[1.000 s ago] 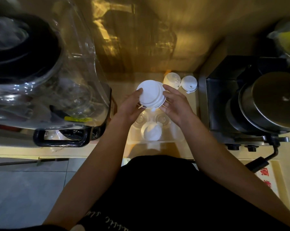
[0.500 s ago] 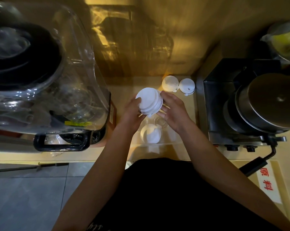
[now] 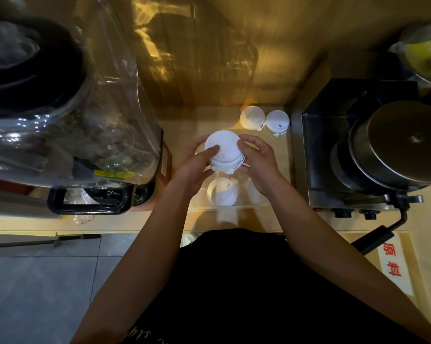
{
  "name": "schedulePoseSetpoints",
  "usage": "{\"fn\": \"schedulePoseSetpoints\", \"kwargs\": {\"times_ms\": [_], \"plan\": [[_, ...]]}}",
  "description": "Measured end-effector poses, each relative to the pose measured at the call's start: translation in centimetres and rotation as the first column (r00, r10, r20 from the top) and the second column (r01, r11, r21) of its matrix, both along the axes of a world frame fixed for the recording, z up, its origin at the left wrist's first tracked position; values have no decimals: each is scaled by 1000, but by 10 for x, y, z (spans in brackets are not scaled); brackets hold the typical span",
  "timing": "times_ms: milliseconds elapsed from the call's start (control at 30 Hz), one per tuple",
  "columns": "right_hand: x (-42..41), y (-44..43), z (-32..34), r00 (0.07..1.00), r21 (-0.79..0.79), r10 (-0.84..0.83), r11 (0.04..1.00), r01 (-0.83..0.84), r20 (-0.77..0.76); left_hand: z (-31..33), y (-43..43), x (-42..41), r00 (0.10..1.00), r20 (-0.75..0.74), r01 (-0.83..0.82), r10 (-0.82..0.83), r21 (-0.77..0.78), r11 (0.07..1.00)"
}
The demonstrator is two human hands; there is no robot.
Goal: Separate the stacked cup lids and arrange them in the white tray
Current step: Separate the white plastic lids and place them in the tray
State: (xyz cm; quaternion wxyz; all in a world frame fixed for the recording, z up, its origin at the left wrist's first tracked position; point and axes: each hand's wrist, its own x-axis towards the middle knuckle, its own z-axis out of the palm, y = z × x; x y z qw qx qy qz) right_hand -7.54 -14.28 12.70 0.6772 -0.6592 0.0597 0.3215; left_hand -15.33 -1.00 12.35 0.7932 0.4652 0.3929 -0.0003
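Stack of lids [image 3: 224, 151] hangs over the white tray [image 3: 259, 196], gripped at its rim by curled fingers of left hand [image 3: 193, 167] and right hand [image 3: 259, 165]; seemingly nested tight, so peel one lid off edge-first, steadying the rest.

A person wears a black top [image 3: 234, 289] with faint pale lettering [image 3: 147, 335] near its lower edge; the forearms [image 3: 145, 239] are bare, as are the left hand [image 3: 194, 166] and right hand [image 3: 260, 167].
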Motion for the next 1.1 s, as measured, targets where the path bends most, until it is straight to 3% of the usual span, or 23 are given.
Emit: {"fn": "schedulePoseSetpoints", "kwargs": {"times_ms": [233,467,700,800,867,967,1100], "plan": [[2,-22,-11,976,-79,216,973,-217,-20,-21,-8,-13,985,-87,155,-146,109,982],[2,-35,-19,968,-127,211,965,-228,-132,-28,-19,-22,983,-115,149,-144,32,988],[-2,-43,-29,960,-150,182,965,-216,-214,-48,-26,-19,987,-125,112,-101,89,990],[-3,-44,-33,983,-252,104,958,-140,-149,-66,-24,-26,965,-262,77,21,357,931],[-4,-45,-37,993,-343,91,932,-113,-82,-74,-23,-34,940,-342,173,-3,466,868],[-10,-47,-44,987,-443,152,890,-112,57,-77,-24,-41,909,-411,297,-77,506,809],[-18,-46,-47,942,-494,269,858,-139,202,-70,-31,-42,940,-287,317,-186,528,788]]}}
